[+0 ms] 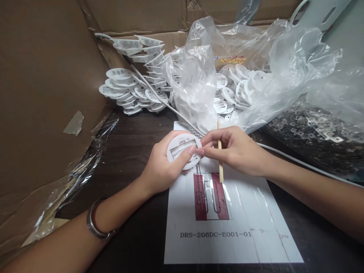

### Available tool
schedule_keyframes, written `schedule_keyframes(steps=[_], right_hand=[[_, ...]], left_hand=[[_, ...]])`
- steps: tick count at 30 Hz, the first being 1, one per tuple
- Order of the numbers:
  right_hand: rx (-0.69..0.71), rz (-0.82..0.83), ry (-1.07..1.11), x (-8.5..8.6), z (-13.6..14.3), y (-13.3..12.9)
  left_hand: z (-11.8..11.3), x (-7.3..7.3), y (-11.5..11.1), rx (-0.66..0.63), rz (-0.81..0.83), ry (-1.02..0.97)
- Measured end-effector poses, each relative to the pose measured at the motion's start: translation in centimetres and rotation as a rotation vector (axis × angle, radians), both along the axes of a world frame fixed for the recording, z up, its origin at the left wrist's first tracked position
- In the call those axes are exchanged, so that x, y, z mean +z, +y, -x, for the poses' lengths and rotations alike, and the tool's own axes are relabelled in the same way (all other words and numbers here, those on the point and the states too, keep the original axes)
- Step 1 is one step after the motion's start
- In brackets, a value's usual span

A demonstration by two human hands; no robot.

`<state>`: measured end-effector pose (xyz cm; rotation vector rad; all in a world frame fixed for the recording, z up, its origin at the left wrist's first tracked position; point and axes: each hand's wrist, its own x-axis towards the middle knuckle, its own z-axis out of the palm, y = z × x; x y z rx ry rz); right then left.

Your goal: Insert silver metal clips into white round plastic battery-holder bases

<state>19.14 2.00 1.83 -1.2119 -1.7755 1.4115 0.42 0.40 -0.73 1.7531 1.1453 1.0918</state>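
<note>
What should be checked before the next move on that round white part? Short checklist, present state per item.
1. Round white disc held in the left hand: ok, fingers wrap its lower edge, thumb across the face.
2. Wooden stick in the right hand: ok, pinched upright between the fingers.
3. Right fingertips at the disc's right edge: ok, touching.
4. Small piece seated in the disc's slots: cannot tell, the fingertips hide it.
5. Printed sheet readable: ok, lies flat below the hands, label visible.
6. Supply of discs: ok, stacked behind, beside the plastic bag.
</note>
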Motion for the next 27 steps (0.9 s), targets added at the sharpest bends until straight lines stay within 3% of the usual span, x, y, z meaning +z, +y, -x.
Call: schedule_keyframes(steps=[3,11,18,21,25,27], right_hand=[[-0.033,-0.075,-0.035,0.0,0.2,-0.3],[-0.019,-0.070,0.041,-1.0,0.2,-0.1],[-0.115,-0.347,0.033,-2.4,0.6,-0.6],[-0.154,-0.369,0.086,-3.5,0.6,-0.7],[-0.006,-0.336,0.303,-4.4,0.2,-0.6],[-0.006,-0.395,0.323,-4.5,0.2,-0.7]], left_hand=[[-0.1,0.1,-0.1,-0.015,0.050,-0.024],[0.0,0.2,0.0,0.025,-0.093,0.064],[0.2,0.0,0.0,-0.011,-0.046,0.077],[0.2,0.1,0.0,0.030,-0.072,0.100],[0.1,0.2,0.2,0.122,-0.049,0.086],[0.1,0.1,0.3,0.168,-0.018,0.055]])
